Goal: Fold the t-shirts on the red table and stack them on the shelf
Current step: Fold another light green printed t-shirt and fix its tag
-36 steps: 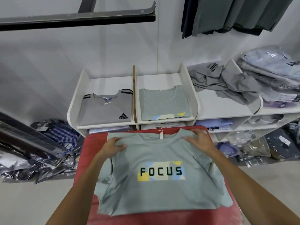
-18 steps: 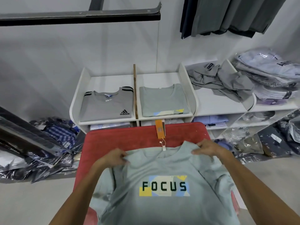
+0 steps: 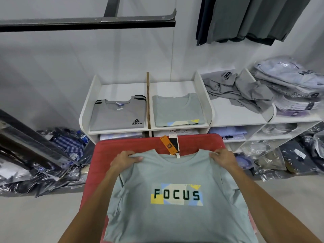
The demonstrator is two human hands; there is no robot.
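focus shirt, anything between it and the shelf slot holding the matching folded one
Nothing visible blocks it. Both hands, left hand and right hand, grip the FOCUS shirt; only bare red table and hang tags lie before the shelf.

T-shirt (image 3: 175,216) hem cut off by bottom edge.

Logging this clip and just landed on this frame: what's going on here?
A person is holding a grey-green FOCUS t-shirt by its shoulders over the red table, left hand and right hand each pinching the fabric, print side up. Its hang tags lie on the table beyond the collar. On the white shelf behind, a matching folded shirt and a grey adidas shirt already sit in neighbouring compartments.
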